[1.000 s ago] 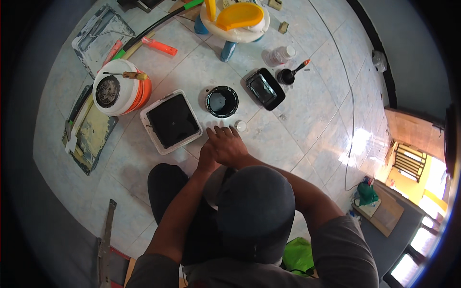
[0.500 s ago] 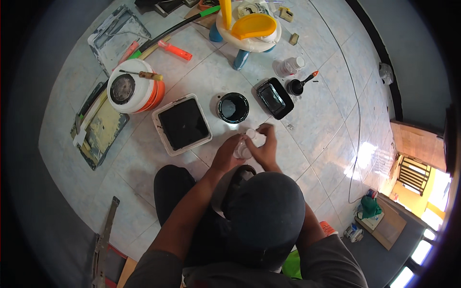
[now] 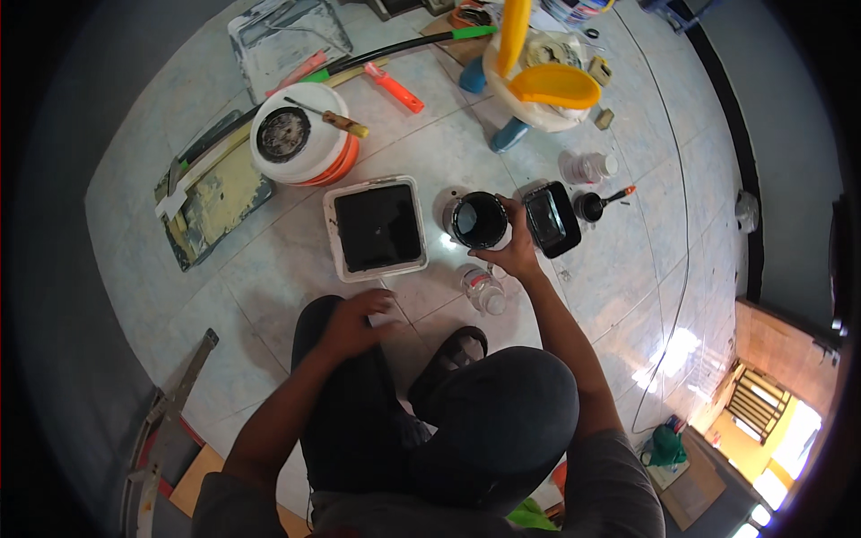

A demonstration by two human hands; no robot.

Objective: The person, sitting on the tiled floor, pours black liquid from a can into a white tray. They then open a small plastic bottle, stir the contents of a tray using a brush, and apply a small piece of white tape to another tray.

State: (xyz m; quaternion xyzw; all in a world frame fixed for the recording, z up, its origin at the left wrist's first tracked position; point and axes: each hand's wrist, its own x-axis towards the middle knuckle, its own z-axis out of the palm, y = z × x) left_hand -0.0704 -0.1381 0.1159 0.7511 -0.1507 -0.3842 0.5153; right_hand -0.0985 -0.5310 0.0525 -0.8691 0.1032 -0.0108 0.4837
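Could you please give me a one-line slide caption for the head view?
Seated on a tiled floor, right hand grips a round black paint can; left hand rests on the knee.

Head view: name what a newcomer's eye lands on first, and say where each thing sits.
The round black paint can at the centre of the tiled floor, with the right hand at its rim, draws the eye first. Just left of it lies a square white tray filled with black paint. Farther left stands a white and orange bucket, and a yellow plastic stool stands at the top.
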